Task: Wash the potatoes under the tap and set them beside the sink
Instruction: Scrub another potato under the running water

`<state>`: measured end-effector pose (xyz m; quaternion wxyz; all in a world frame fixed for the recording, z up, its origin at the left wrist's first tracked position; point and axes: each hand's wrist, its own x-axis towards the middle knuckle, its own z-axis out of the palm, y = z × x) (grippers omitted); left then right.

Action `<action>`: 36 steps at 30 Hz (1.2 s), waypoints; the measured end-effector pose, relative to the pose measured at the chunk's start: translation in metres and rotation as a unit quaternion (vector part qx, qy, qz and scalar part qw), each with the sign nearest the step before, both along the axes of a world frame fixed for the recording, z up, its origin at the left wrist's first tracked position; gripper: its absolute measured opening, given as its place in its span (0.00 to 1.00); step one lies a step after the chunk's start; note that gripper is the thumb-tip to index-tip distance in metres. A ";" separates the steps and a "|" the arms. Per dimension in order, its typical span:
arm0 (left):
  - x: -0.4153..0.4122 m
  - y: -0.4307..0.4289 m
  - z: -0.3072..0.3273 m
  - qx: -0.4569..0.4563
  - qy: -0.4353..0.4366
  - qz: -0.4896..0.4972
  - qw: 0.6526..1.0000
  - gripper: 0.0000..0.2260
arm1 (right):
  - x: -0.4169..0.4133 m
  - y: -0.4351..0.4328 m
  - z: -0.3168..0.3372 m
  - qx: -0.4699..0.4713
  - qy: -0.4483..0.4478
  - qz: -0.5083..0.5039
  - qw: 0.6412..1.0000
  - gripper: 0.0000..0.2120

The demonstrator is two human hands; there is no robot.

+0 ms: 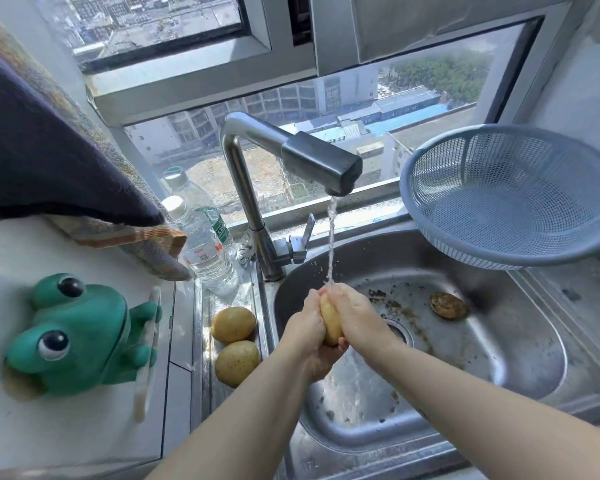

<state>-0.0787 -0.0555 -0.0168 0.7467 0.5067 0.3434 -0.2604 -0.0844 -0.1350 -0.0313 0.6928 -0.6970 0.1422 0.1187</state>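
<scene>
Gripping: both hands close around one potato (330, 323) over the sink (499, 344), pressing it from either side.
Left hand: the left hand (309, 336) cups the potato from below and the left, fingers curled under it, thumb up along its side.
Right hand: the right hand (355, 315) wraps over the top and right side, fingers closed on the skin.
Potato: it stands roughly upright between the palms, only a yellow strip showing, right under the water.
Water: the stream (331, 240) falls from the tap (321, 164) onto the top of the hands and splashes down into the basin below them.
Washed pair: two potatoes (235, 342) lie on the steel ledge just left of the sink, touching or nearly so, one behind the other.
Sink floor: a dark round object (448, 305) lies right of the drain, with bits of dirt scattered around; I cannot tell what it is.
Colander: a grey-blue colander (513, 195) sits tilted at the sink's far right corner, empty side facing us.
Left counter: two bottles (205, 244) stand beside the tap base, a green frog (80, 336) nearer, cloth (49, 143) hanging above.
</scene>
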 end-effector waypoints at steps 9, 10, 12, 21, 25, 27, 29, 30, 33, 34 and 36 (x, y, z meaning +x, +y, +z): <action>0.010 0.015 -0.003 -0.017 0.044 -0.041 0.998 0.20 | 0.010 -0.033 0.005 0.139 0.035 0.210 0.967 0.14; 0.011 0.014 -0.003 -0.011 0.037 -0.039 0.998 0.19 | 0.011 -0.031 0.004 0.119 0.022 0.202 0.972 0.13; 0.012 0.011 -0.004 0.006 0.008 -0.037 0.999 0.18 | 0.011 -0.025 0.001 0.072 -0.004 0.154 0.985 0.11; 0.011 0.010 -0.005 0.020 -0.029 -0.099 0.994 0.20 | 0.013 -0.030 -0.003 0.152 0.009 0.033 0.988 0.09; 0.013 0.013 -0.004 0.015 -0.013 -0.092 0.996 0.19 | 0.016 -0.033 -0.002 0.148 0.005 0.097 0.984 0.10; 0.015 0.013 -0.003 0.006 0.004 -0.092 0.996 0.19 | 0.017 -0.037 -0.001 0.111 -0.006 0.133 0.985 0.15; 0.015 0.014 -0.002 0.004 0.019 -0.096 0.995 0.20 | 0.017 -0.043 0.000 0.090 -0.008 0.176 0.980 0.19; 0.015 0.013 -0.002 0.004 0.024 -0.098 0.995 0.21 | 0.017 -0.046 0.001 0.090 -0.005 0.196 0.976 0.19; 0.014 0.012 -0.003 0.007 0.019 -0.093 0.995 0.21 | 0.016 -0.050 0.006 0.089 -0.009 0.229 0.969 0.18; 0.014 0.010 -0.004 0.010 0.010 -0.090 0.996 0.21 | 0.016 -0.049 0.007 0.076 -0.021 0.224 0.971 0.16; 0.012 0.008 -0.005 0.017 -0.013 -0.086 0.996 0.20 | 0.014 -0.043 0.004 0.048 -0.047 0.181 0.981 0.11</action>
